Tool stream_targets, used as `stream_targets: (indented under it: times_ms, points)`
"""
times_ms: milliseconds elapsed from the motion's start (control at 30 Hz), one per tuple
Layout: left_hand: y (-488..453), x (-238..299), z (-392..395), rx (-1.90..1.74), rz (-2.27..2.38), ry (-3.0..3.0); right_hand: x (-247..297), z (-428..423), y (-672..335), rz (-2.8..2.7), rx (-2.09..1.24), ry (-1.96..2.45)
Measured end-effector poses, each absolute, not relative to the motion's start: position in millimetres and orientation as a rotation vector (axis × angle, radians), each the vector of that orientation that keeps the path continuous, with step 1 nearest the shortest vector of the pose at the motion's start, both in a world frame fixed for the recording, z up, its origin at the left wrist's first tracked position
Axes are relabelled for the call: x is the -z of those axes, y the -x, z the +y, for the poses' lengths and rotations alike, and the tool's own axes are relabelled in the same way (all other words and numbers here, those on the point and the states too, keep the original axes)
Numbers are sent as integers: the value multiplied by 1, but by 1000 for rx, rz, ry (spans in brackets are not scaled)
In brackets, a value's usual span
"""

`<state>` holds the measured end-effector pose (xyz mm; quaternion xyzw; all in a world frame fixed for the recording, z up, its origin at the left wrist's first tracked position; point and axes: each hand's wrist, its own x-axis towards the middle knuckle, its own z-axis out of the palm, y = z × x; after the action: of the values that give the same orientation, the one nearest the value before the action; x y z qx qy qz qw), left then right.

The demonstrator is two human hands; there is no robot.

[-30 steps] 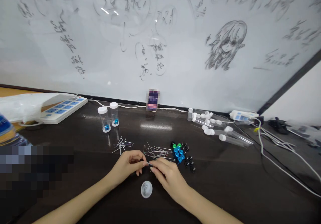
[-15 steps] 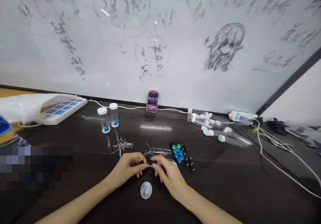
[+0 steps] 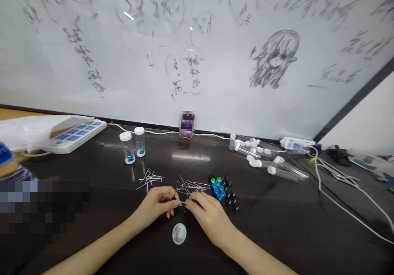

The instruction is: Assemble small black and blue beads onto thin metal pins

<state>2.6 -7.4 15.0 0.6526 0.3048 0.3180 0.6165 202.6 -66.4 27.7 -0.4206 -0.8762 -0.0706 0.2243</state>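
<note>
My left hand [image 3: 158,204] and my right hand [image 3: 207,214] meet over the dark table [image 3: 277,225], both pinched on one thin metal pin [image 3: 182,202] held between their fingertips. Just beyond the fingers lies a loose heap of metal pins [image 3: 191,186], and a smaller bunch of pins [image 3: 150,179] lies to the left. A cluster of small blue, green and black knobs [image 3: 222,191] sits right of the heap. A round clear lid [image 3: 179,233] lies on the table just below my hands.
Two capped vials with blue pieces [image 3: 133,145] stand at the back left. Empty tubes with white caps [image 3: 264,158] lie at the back right beside a power strip [image 3: 295,143] and white cables [image 3: 344,193]. Another power strip [image 3: 75,133] lies far left. A whiteboard [image 3: 197,49] rises behind.
The hands have stayed together on the pin, with the right hand's fingers shifting slightly toward the left hand. Nothing else on the table has moved.
</note>
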Motion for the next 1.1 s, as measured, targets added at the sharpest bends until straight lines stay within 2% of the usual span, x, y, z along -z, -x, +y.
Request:
stream_targets:
  times_ms: [1100]
  points:
    - [-4,-12,-7,-723,695,-1468,-26,-64,-200,-2475,104,1192]
